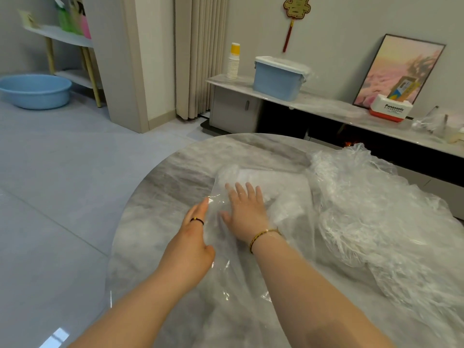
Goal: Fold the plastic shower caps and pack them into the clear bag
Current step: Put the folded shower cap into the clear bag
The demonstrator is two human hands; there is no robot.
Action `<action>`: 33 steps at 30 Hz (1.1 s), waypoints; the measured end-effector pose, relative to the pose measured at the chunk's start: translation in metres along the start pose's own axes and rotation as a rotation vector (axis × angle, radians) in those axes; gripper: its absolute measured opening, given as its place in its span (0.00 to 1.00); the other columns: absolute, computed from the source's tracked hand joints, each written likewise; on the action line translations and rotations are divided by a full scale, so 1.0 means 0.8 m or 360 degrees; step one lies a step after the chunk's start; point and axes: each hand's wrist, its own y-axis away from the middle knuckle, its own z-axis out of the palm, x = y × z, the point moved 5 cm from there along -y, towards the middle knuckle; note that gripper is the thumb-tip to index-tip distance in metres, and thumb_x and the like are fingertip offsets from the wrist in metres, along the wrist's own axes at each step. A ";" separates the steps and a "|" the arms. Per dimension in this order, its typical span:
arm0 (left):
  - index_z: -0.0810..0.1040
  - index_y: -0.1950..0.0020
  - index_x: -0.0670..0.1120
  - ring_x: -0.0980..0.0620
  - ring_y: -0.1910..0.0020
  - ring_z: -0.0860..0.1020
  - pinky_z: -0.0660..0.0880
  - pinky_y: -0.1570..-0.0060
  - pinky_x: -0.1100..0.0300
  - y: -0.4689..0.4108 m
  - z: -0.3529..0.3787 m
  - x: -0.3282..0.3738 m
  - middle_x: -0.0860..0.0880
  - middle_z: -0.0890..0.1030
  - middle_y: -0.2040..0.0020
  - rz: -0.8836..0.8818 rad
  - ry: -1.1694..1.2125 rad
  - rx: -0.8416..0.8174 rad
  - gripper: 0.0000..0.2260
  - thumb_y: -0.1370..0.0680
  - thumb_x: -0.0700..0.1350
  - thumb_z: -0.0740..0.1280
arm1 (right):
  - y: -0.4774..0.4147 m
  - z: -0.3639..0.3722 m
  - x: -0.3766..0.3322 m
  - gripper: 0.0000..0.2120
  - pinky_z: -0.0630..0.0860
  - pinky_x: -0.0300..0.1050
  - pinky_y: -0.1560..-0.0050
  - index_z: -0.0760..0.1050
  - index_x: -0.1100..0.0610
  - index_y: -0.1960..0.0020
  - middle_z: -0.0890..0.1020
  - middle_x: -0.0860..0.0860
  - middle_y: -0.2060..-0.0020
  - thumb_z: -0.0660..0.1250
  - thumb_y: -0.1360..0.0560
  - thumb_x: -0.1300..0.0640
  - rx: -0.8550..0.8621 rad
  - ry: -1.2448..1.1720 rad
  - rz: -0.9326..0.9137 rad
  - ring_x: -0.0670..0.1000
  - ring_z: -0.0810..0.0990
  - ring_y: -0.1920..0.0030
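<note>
A clear bag [283, 194] lies flat on the round marble table [175, 177], with folded white shower caps [253, 175] showing through its far end. My right hand [247, 212] lies inside the bag, fingers straight and spread, reaching toward those caps. My left hand [194, 237] rests against the bag's left edge near its opening, fingers straight; whether it grips the film is unclear. A loose heap of crumpled plastic shower caps [371, 209] covers the right part of the table.
The table's curved edge runs close on the left, with grey floor tiles beyond. Behind stand a low sideboard [326, 101] with a blue lidded box [278, 76], stacked paper cups [233, 62], a Panasonic box [390, 110] and a leaning picture. A blue basin [35, 90] sits on the floor.
</note>
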 end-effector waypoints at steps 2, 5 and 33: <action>0.47 0.24 0.52 0.46 0.57 0.75 0.74 0.53 0.56 -0.003 -0.007 -0.006 0.56 0.51 0.25 -0.0111 0.0008 0.0171 0.35 0.25 0.33 0.60 | 0.015 -0.001 -0.004 0.29 0.35 0.49 0.28 0.44 0.54 0.24 0.47 0.54 0.24 0.52 0.20 0.50 0.0027 -0.0032 -0.0089 0.55 0.42 0.25; 0.45 0.24 0.51 0.44 0.60 0.73 0.74 0.55 0.55 -0.002 -0.007 -0.008 0.54 0.48 0.24 -0.0187 0.0005 0.0303 0.36 0.25 0.33 0.60 | 0.046 0.001 -0.007 0.27 0.48 0.46 0.28 0.51 0.55 0.25 0.56 0.55 0.26 0.56 0.21 0.54 -0.0011 -0.0098 -0.0237 0.55 0.53 0.26; 0.76 0.39 0.52 0.51 0.31 0.60 0.52 0.36 0.60 -0.002 0.010 0.008 0.54 0.61 0.28 0.0155 -0.0769 0.0433 0.14 0.23 0.42 0.61 | 0.155 0.019 0.239 0.11 0.64 0.42 0.49 0.73 0.55 0.45 0.80 0.51 0.49 0.54 0.22 0.60 0.0121 0.0227 0.0863 0.52 0.73 0.45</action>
